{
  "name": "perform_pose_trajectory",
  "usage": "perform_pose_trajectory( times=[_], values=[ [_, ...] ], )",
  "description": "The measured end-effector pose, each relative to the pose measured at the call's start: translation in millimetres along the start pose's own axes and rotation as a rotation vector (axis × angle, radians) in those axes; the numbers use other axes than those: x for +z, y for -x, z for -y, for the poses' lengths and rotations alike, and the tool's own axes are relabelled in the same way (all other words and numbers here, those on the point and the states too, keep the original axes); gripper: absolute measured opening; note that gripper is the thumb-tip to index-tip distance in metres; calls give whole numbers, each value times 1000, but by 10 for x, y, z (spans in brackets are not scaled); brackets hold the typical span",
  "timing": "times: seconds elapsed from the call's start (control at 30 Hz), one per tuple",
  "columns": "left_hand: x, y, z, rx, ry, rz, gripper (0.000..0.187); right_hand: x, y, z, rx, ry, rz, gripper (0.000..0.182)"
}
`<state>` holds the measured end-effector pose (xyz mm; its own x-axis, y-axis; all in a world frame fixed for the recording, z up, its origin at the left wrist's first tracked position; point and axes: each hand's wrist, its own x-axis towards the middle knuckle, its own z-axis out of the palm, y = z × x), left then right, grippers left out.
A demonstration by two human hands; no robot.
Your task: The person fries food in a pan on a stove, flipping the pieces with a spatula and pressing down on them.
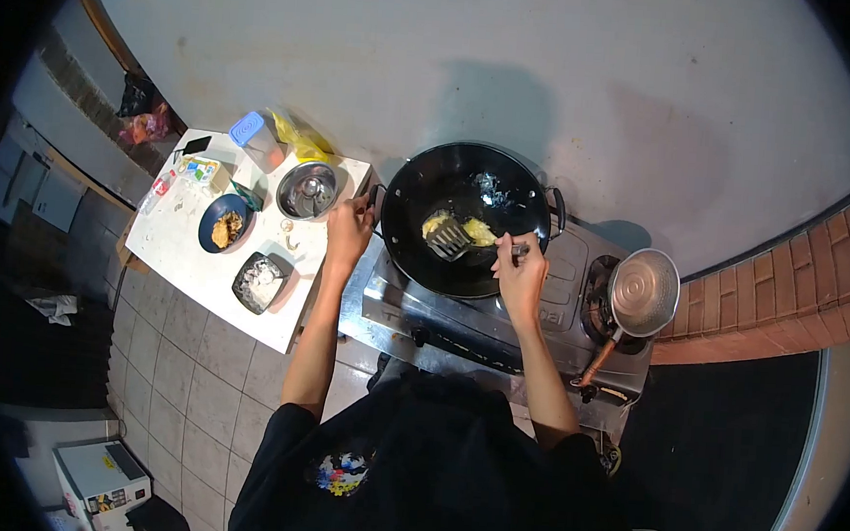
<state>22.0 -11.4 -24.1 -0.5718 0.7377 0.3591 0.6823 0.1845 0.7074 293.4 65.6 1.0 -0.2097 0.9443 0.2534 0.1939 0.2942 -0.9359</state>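
A black wok (421,173) sits on the stove, with yellow pieces of food (481,232) frying low in its bowl. My right hand (522,276) is closed round the handle of a slotted spatula (449,238). The spatula's blade lies inside the wok, against the food. At the wok's left side, my left hand (350,232) is closed on the loop handle, its fingertips partly hidden by the hand itself.
A saucepan (643,291) stands on the right burner of the stove (561,274). The white table (214,287) at left bears a metal bowl (307,190), a blue plate of fried food (223,224), a dark bowl of white powder (259,283) and a blue-lidded container (256,138). A brick ledge (772,321) borders the right.
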Motion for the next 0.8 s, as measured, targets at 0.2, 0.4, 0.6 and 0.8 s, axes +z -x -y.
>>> perform_pose_trajectory(
  times=[0.2,0.4,0.6,0.8],
  values=[
    [-55,10,-96,-44,-11,31,28,128,110,-54,-170,74,-83,16],
    [-22,6,-10,-27,20,39,28,124,36,-121,-121,66,-52,17],
    [-3,19,-21,1,-22,6,26,102,-5,-95,-61,71,-34,15],
    [-50,23,-115,22,-83,24,28,100,-13,-29,1,-41,6,12]
  ],
)
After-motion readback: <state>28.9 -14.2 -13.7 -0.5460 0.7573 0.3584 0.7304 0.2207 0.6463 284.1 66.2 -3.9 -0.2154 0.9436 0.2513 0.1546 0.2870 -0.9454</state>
